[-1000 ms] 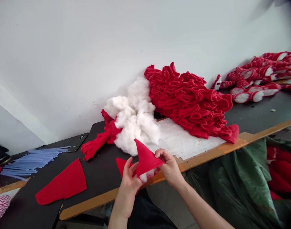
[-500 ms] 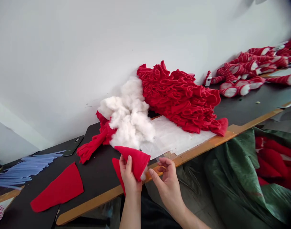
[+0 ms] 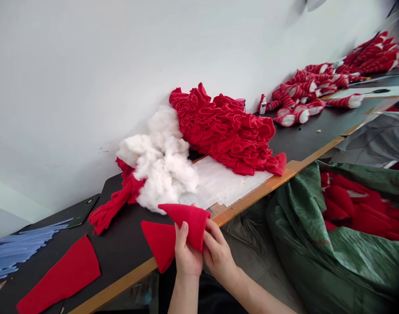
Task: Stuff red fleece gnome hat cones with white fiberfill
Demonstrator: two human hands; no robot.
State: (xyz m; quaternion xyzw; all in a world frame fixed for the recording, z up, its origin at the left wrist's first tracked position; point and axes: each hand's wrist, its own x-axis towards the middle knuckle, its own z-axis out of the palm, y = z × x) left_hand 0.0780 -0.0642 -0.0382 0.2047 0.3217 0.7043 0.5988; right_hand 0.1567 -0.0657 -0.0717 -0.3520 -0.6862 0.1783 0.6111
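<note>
My left hand [image 3: 186, 255] and my right hand [image 3: 218, 256] both pinch a red felt cone [image 3: 188, 222] at its open end, with the tip pointing left. A flat red felt piece [image 3: 158, 244] sticks out behind my left hand, and I cannot tell whether it is joined to the cone. The cone's inside is hidden. A white pile of polyester stuffing [image 3: 160, 172] lies just beyond the hands, and a flat red felt cutout [image 3: 62, 277] lies on the dark table to the left.
A big heap of ruffled red felt [image 3: 219, 131] sits on a white sheet [image 3: 222, 183]. Striped red-and-white stuffed cones [image 3: 300, 89] lie farther along the wall. Below the table's wooden edge [image 3: 258, 194] stands a green woven sack [image 3: 317, 235] holding red pieces. Blue strips [image 3: 16, 248] lie left.
My hands have come closer together on the cone, which has turned with its tip to the left. The stuffing at its opening no longer shows. The whole scene has shifted left in view.
</note>
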